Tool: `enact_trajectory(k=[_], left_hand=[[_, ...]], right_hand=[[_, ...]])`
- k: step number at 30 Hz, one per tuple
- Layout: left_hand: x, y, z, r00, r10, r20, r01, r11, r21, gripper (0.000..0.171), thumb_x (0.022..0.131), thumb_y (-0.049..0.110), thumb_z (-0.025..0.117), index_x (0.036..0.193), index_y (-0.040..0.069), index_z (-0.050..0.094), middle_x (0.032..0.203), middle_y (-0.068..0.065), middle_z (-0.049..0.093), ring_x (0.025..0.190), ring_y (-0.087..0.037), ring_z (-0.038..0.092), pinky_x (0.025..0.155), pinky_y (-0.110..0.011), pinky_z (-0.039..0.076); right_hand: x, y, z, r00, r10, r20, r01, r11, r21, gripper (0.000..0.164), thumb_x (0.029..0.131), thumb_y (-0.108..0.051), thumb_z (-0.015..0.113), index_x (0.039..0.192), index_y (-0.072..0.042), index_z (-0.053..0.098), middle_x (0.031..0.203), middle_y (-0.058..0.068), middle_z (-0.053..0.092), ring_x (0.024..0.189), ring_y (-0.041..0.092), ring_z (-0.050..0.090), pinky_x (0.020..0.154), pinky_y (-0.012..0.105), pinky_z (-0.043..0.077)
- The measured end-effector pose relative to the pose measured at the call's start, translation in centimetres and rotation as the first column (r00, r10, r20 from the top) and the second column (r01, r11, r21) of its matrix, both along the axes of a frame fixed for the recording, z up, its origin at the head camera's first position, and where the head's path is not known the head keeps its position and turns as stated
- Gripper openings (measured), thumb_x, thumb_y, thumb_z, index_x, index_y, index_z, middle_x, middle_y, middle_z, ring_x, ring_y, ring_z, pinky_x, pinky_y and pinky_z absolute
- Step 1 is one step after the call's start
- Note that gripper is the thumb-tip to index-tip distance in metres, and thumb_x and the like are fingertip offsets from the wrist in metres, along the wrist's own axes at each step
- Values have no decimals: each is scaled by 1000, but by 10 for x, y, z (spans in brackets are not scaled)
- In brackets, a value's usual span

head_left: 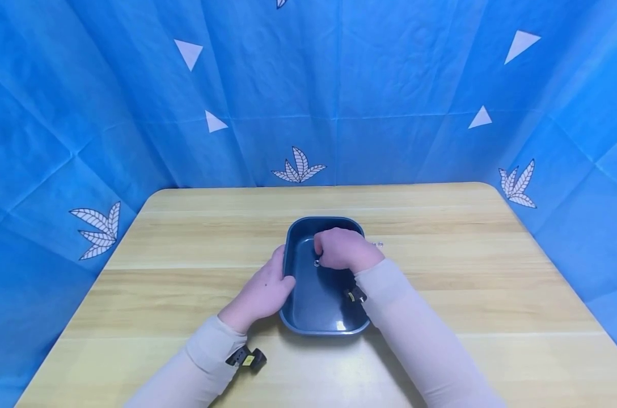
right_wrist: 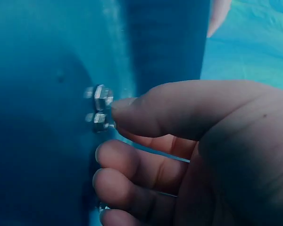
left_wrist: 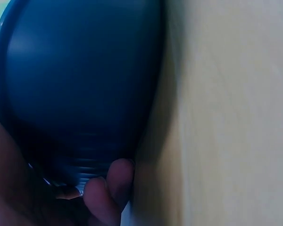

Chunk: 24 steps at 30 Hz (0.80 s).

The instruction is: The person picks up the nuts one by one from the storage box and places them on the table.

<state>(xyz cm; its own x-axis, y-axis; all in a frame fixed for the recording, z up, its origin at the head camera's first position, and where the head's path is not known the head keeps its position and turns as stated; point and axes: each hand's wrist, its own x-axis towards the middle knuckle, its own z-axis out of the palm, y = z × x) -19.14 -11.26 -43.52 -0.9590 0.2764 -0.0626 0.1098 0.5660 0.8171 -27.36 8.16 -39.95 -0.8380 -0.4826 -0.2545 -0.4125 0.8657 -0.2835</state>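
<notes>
A dark blue rectangular box [head_left: 313,309] with rounded corners stands on the table, its open side up. My left hand [head_left: 265,288] grips its left wall, thumb over the rim and fingers along the outside; the left wrist view has those fingers [left_wrist: 108,190] against the outer wall. Inside the box, my right hand [head_left: 345,249] reaches down with bent fingers. At the thumb tip in the right wrist view are two small shiny metal nuts [right_wrist: 103,97], close to the box floor. Another shiny bit [right_wrist: 104,206] shows by the lower fingers. The index fingertip is hidden, so a pinch cannot be made out.
Small shiny pieces [head_left: 379,245] lie on the wooden table [head_left: 467,255] just right of the box, partly behind the right wrist. A blue curtain [head_left: 370,85] with white triangles and leaves hangs behind and beside the table.
</notes>
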Motion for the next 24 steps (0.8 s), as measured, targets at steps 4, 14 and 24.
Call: enact_trajectory(k=[4, 14, 24], left_hand=[[0, -1, -1, 1000, -2, -5, 2, 1000, 8, 69, 99, 12, 46, 161, 10, 17, 157, -10, 39, 135, -26, 46, 109, -55, 40], [1, -1, 0, 1000, 4, -18, -4, 1000, -19, 69, 99, 12, 47, 161, 10, 17, 157, -11, 40, 135, -25, 46, 109, -54, 41], [1, 0, 1, 1000, 9, -4, -9, 1000, -19, 70, 99, 13, 47, 162, 11, 16, 159, -9, 37, 138, -26, 43, 110, -55, 40]], right_hand=[[-1, -2, -2, 1000, 20, -11, -20, 1000, 24, 5, 91, -13, 66, 94, -18, 67, 86, -3, 65, 77, 17, 60, 72, 33, 53], [-2, -2, -8, 999, 40, -36, -38, 997, 66, 13, 90, -9, 64, 83, -20, 63, 74, -4, 62, 72, 16, 59, 67, 31, 50], [-2, -3, -8, 998, 47, -45, -43, 994, 97, 16, 91, -12, 65, 77, -19, 62, 68, -4, 58, 69, 16, 59, 66, 31, 48]])
